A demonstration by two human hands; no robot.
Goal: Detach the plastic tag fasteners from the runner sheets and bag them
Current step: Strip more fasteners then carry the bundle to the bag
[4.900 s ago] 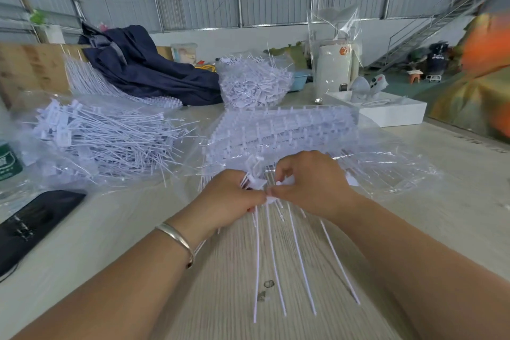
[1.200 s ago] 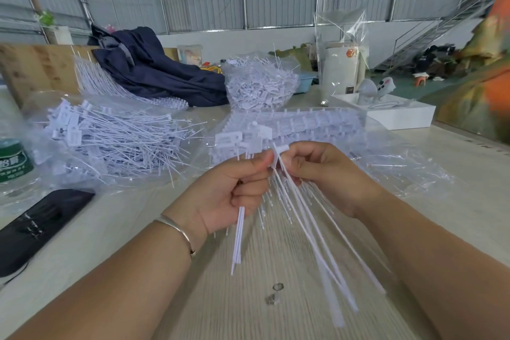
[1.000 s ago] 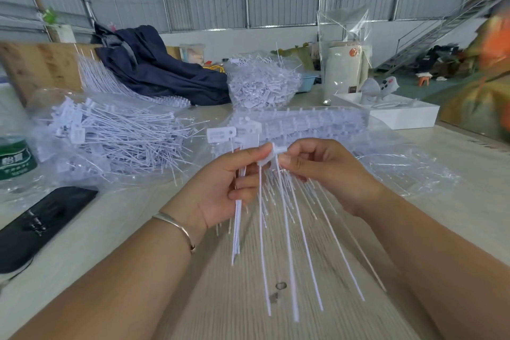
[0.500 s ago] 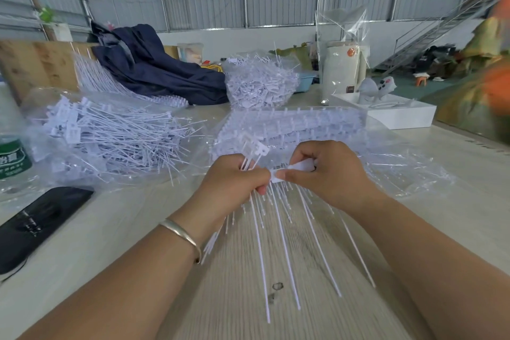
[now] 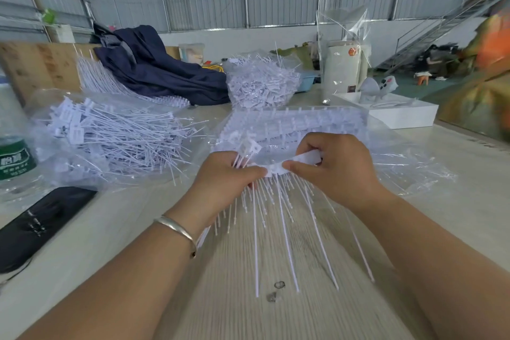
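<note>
Left hand [image 5: 226, 174] grips detached fasteners [image 5: 244, 152]; right hand [image 5: 334, 165] pinches the runner sheet [image 5: 296, 161], now lowered and pulled apart: another fastener is separating, bagging pending.

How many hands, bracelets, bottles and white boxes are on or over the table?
Hands: 2, the left hand and the right hand
Bracelets: 1, the bracelet
Bottles: 1, the bottle
White boxes: 1, the white box
Total: 5

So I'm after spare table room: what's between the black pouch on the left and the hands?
Head view: only bare table top between the black pouch and the left hand; nothing rests there.
</note>
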